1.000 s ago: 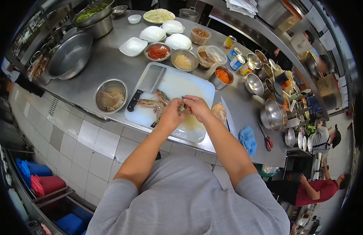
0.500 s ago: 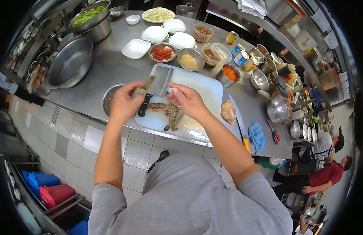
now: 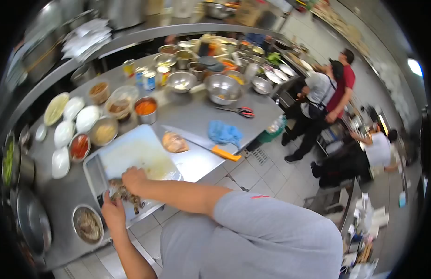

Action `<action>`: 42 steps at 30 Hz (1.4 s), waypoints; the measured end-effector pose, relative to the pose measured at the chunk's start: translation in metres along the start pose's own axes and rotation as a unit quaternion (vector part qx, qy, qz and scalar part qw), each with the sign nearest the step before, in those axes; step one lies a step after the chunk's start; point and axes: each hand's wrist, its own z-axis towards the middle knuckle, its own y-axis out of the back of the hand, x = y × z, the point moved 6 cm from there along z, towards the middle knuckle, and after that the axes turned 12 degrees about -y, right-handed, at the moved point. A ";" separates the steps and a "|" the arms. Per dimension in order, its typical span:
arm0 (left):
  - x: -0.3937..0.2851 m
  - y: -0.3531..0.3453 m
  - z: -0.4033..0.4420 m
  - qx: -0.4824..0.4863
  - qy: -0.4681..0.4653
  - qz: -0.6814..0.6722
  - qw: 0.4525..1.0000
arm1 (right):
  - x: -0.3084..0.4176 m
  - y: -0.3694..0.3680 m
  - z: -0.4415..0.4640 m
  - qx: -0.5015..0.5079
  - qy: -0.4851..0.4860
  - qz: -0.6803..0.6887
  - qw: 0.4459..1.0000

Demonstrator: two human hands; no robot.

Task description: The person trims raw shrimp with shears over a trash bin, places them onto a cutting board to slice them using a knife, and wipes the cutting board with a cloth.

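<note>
On the white cutting board (image 3: 141, 146) several raw, unpeeled prawns (image 3: 133, 201) lie near the front edge. My right hand (image 3: 135, 180) is low over the board, its fingers curled on a greyish prawn (image 3: 116, 183). My left hand (image 3: 114, 213) comes up at the board's front left corner, thumb and fingers closed about the same prawn's near end; blur softens the exact contact. A cleaver (image 3: 97, 171) lies flat along the board's left side, its black handle partly hidden by my left hand. A metal bowl (image 3: 101, 235) with prawns in it stands left of that hand.
A long knife with a yellow handle (image 3: 226, 153), a bagged food item (image 3: 174, 142), a blue cloth (image 3: 225, 134) and scissors (image 3: 241, 111) lie right of the board. Behind are bowls, cans (image 3: 149, 80) and a pot of orange food (image 3: 145, 109). Co-workers (image 3: 320, 90) stand at right.
My view has swung to the right. My left hand, which held a prawn raised above the board, is now lower. My right hand has gone from loosely pinched to curled down at the prawns.
</note>
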 end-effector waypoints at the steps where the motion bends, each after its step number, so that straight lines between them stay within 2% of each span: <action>1: -0.014 -0.012 0.003 0.026 -0.025 0.009 0.999 | 0.002 0.003 -0.003 -0.013 -0.005 0.018 1.000; 2: -0.003 -0.035 0.012 0.052 -0.062 0.068 0.994 | 0.001 0.005 -0.003 -0.023 -0.016 0.020 0.999; 3: -0.003 -0.046 0.021 0.051 -0.073 0.068 0.994 | 0.001 0.006 -0.005 -0.012 -0.006 0.013 1.000; 5: 0.003 -0.062 0.031 0.114 -0.029 0.116 0.986 | -0.003 0.010 -0.004 -0.006 -0.001 0.010 1.000; 7: -0.007 -0.059 0.035 0.124 -0.029 0.114 0.985 | -0.007 0.005 -0.001 -0.004 -0.024 0.033 0.999; 9: -0.006 -0.066 0.033 0.177 -0.009 0.143 0.974 | -0.021 0.013 -0.011 -0.007 -0.035 0.062 0.997; 10: 0.002 -0.072 0.031 0.106 -0.023 0.085 0.990 | -0.023 0.015 -0.014 -0.004 -0.045 0.085 0.995; 11: 0.000 -0.070 0.027 0.079 -0.032 0.033 0.996 | -0.027 -0.008 0.001 -0.036 -0.030 0.075 0.996; 12: -0.002 -0.064 0.026 0.045 -0.032 -0.015 0.998 | -0.032 -0.011 0.004 0.005 -0.012 0.074 0.997; 13: 0.005 -0.061 0.025 0.039 -0.025 0.028 0.999 | -0.035 -0.023 0.013 -0.002 0.003 0.081 0.997; 14: 0.024 -0.067 0.024 -0.008 -0.037 0.037 0.999 | -0.036 -0.012 0.008 -0.015 0.014 0.094 0.995; 15: 0.014 -0.051 0.022 0.020 -0.006 0.013 1.000 | -0.044 -0.025 0.014 -0.126 0.072 0.095 0.985; 16: 0.016 -0.042 0.019 0.023 0.024 -0.007 0.999 | -0.042 -0.001 0.006 -0.081 0.040 0.107 0.990; 17: 0.022 -0.034 0.018 -0.012 -0.012 -0.035 0.999 | -0.042 0.010 0.007 -0.033 0.003 0.152 0.988; 18: 0.026 -0.021 0.016 -0.042 -0.001 -0.075 0.996 | -0.037 0.017 0.009 0.001 -0.006 0.195 0.981; 20: 0.041 0.015 0.014 -0.078 0.015 -0.113 0.990 | -0.018 0.029 0.003 -0.017 0.002 0.263 0.965; 21: 0.051 0.027 0.015 -0.059 0.055 -0.173 0.982 | -0.001 0.033 -0.001 -0.011 0.008 0.261 0.965; 22: 0.043 0.034 0.010 -0.038 0.091 -0.230 0.968 | 0.005 0.039 -0.005 0.022 0.012 0.311 0.950; 24: 0.041 0.080 -0.006 -0.084 0.094 -0.302 0.945 | 0.037 0.027 -0.007 0.102 0.010 0.385 0.917; 26: 0.055 0.117 -0.019 -0.134 0.065 -0.291 0.945 | 0.082 0.018 -0.019 0.141 0.038 0.413 0.899; 27: 0.064 0.133 -0.024 -0.146 0.092 -0.265 0.949 | 0.107 0.006 -0.024 0.160 0.045 0.428 0.888; 28: 0.071 0.147 -0.026 -0.168 0.052 -0.211 0.961 | 0.128 0.004 -0.036 0.197 0.032 0.441 0.875; 29: 0.080 0.153 -0.026 -0.149 0.066 -0.166 0.973 | 0.150 -0.016 -0.043 0.282 0.004 0.503 0.817; 31: 0.123 0.158 -0.025 -0.110 0.085 -0.077 0.987 | 0.178 -0.032 -0.062 0.318 -0.002 0.544 0.776; 32: 0.146 0.149 -0.027 -0.090 0.094 -0.033 0.991 | 0.185 -0.041 -0.066 0.240 0.076 0.480 0.840; 33: 0.141 0.147 -0.032 -0.085 0.088 -0.033 0.992 | 0.187 -0.049 -0.071 0.160 0.151 0.403 0.888; 34: 0.133 0.150 -0.038 -0.099 0.066 0.017 0.993 | 0.175 -0.042 -0.080 0.157 0.146 0.405 0.889; 36: 0.117 0.146 -0.055 -0.112 0.048 0.063 0.991 | 0.142 -0.028 -0.110 0.205 0.298 0.351 0.864; 38: 0.089 0.142 -0.079 -0.267 0.041 0.026 0.963 | 0.081 -0.011 -0.125 0.142 0.407 0.301 0.851; 39: 0.086 0.126 -0.087 -0.264 0.045 0.028 0.963 | 0.038 -0.013 -0.125 0.100 0.420 0.289 0.854; 41: 0.084 0.079 -0.091 -0.223 0.034 -0.036 0.974 | -0.051 0.002 -0.115 0.039 0.362 0.289 0.885; 42: 0.068 0.066 -0.085 -0.194 -0.005 0.026 0.981 | -0.099 0.011 -0.110 -0.010 0.311 0.278 0.909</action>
